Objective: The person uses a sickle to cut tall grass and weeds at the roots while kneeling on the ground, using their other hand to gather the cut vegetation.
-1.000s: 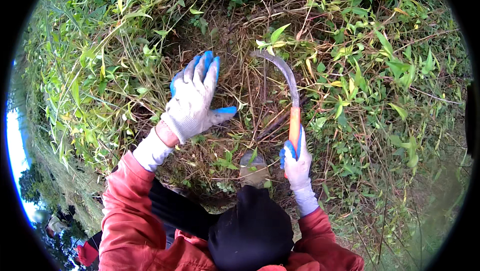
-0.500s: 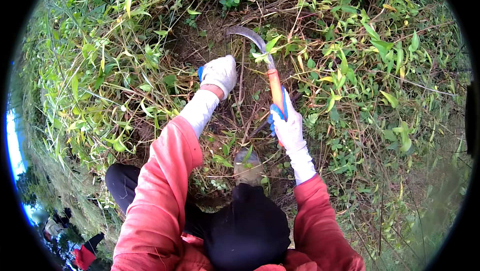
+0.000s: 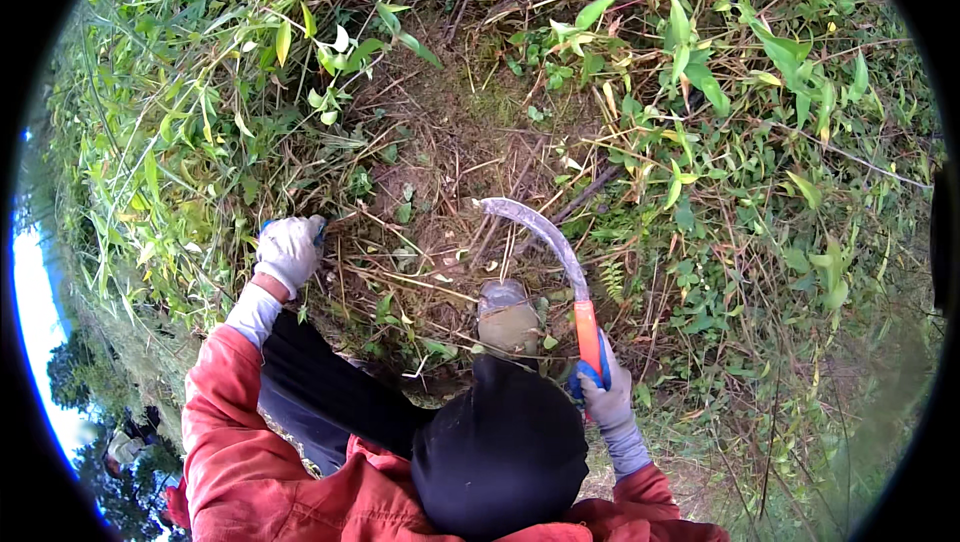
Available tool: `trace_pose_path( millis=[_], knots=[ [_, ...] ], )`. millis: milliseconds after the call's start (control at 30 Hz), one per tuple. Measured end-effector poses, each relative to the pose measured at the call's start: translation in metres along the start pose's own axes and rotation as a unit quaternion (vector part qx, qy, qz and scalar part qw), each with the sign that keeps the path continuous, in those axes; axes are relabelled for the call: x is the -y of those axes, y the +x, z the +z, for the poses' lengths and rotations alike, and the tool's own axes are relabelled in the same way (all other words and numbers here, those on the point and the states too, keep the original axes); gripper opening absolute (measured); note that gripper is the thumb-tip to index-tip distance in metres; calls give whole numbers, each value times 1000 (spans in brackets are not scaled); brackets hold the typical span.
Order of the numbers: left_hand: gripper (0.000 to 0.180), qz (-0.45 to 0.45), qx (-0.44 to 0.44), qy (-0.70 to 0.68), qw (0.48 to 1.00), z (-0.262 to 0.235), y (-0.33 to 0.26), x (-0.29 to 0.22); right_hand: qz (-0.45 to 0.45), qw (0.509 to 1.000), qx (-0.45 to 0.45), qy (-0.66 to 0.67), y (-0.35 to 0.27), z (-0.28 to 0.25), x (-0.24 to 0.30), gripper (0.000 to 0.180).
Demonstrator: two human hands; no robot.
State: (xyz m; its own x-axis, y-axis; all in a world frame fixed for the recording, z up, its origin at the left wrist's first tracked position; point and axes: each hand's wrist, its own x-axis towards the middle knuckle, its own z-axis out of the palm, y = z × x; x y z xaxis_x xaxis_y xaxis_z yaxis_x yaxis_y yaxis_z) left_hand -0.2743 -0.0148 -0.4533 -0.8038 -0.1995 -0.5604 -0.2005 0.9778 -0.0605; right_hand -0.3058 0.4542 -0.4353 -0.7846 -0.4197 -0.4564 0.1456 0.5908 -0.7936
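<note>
My right hand [image 3: 607, 389], in a white glove with a blue palm, is wrapped round the orange handle of a sickle [image 3: 548, 234]. The curved grey blade points left, over bare soil and dry stems just beyond my boot [image 3: 507, 319]. My left hand [image 3: 290, 252], gloved the same way, is closed low beside green weeds [image 3: 230, 162] on the left. Whatever its fingers hold is hidden.
Leafy weeds [image 3: 740, 132] grow thickly on the right and at the far side. Brown soil [image 3: 440, 132] with cut stalks lies in the middle. My bent knee [image 3: 500, 452] in dark trousers is close in front. Another person's red clothing [image 3: 178, 504] shows at lower left.
My left hand has moved left and nearer to me. The sickle has come back toward my body with my right hand. More bare soil shows where leaves and stems were.
</note>
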Motion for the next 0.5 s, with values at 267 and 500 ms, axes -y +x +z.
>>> trace_pose_path(
  millis=[267,500],
  knots=[
    [52,60,-143,93,984,-48,19,-108,146,960,-38,238,53,16,22,68],
    [114,-131,3,-46,990,-72,130,-76,92,958,-20,270,87,39,53,64]
  ],
)
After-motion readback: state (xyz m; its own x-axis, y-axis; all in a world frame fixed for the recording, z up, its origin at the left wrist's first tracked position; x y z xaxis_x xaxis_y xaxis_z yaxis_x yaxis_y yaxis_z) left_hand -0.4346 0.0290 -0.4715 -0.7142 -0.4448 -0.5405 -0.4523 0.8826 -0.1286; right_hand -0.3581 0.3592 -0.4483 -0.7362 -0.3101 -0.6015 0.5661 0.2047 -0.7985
